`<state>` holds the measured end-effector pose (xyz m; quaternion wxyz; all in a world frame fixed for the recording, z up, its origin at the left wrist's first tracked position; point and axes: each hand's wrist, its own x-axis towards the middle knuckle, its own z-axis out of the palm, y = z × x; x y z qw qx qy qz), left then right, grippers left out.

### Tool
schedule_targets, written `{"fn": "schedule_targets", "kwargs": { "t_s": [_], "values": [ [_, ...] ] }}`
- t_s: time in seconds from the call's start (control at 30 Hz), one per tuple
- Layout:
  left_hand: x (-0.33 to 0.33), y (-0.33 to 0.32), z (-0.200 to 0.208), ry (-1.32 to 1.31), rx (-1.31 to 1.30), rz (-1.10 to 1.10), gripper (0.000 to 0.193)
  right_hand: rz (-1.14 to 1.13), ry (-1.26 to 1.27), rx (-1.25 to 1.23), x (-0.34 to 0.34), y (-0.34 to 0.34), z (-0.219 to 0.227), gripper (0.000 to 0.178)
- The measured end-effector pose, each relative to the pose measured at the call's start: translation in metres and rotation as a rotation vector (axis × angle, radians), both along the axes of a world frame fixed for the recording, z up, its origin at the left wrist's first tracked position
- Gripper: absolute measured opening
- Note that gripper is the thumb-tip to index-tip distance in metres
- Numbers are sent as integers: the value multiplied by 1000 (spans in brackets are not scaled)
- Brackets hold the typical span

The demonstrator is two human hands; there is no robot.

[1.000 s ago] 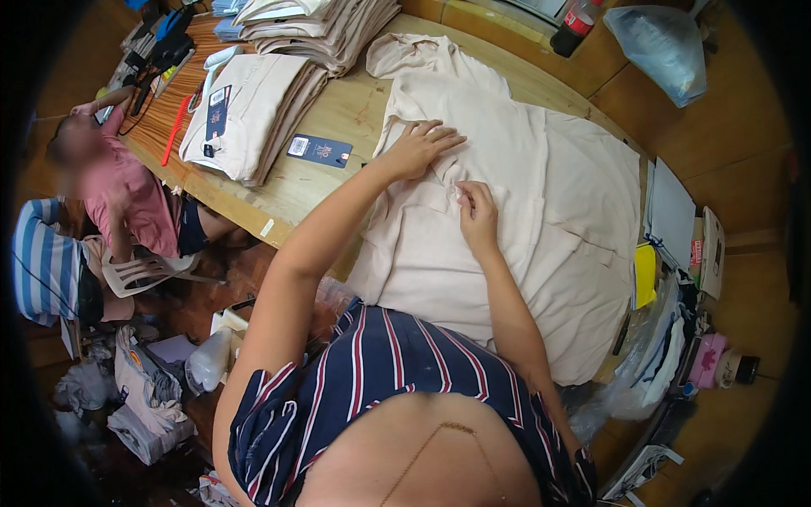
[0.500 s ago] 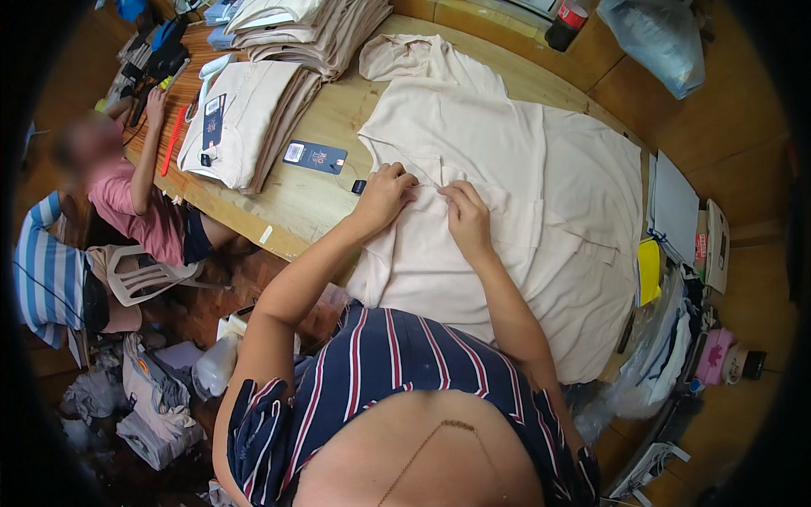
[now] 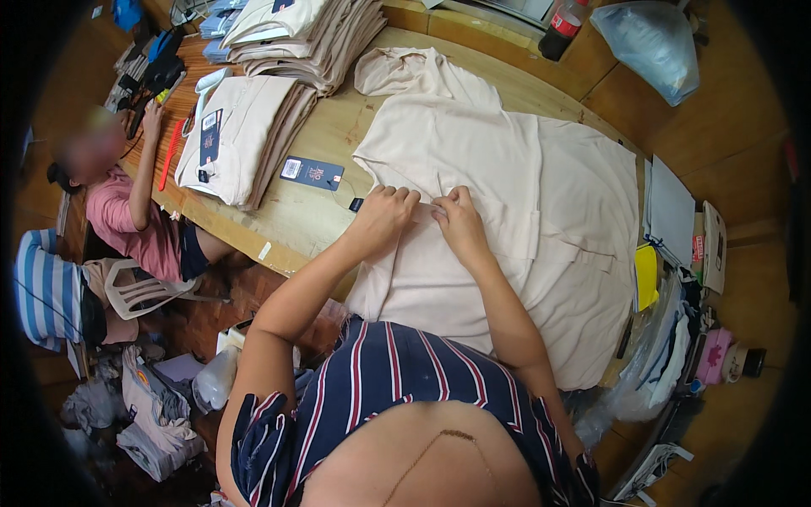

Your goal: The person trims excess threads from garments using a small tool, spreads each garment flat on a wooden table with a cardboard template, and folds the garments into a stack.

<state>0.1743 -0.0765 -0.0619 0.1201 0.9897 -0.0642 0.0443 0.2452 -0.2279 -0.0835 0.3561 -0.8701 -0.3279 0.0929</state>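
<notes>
A cream garment lies spread over the table in front of me, one part of it bunched at the far end. Near its neckline, my left hand has its fingers closed on the cloth. My right hand pinches the fabric a short way to the right, around the front opening. What exactly lies between the fingertips is too small to make out. A dark blue hang tag with a thin string rests on the wood left of the garment, and a small black tab sits beside my left hand.
Folded cream garments are piled on the left, with a taller stack behind. A red ruler-like strip lies near the table edge. Another person sits at left. A bottle and plastic bag stand at the back.
Both hands remain at the neckline; the right fingers have shifted slightly and curled more. The whole view has tilted a little, and the person at left has moved their head.
</notes>
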Motion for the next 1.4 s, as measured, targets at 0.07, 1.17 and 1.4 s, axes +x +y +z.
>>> {"fn": "schedule_targets", "kwargs": {
  "t_s": [0.07,1.17,1.4],
  "values": [
    [13,3,8,-155,-155,-5,16,-44,-27,-25,0,-1,2,16],
    [1,40,37,72,-1205,154,9,-153,126,385,2,-6,52,15],
    [0,33,39,13,-1169,254,15,-142,119,396,3,-9,54,14]
  ]
}}
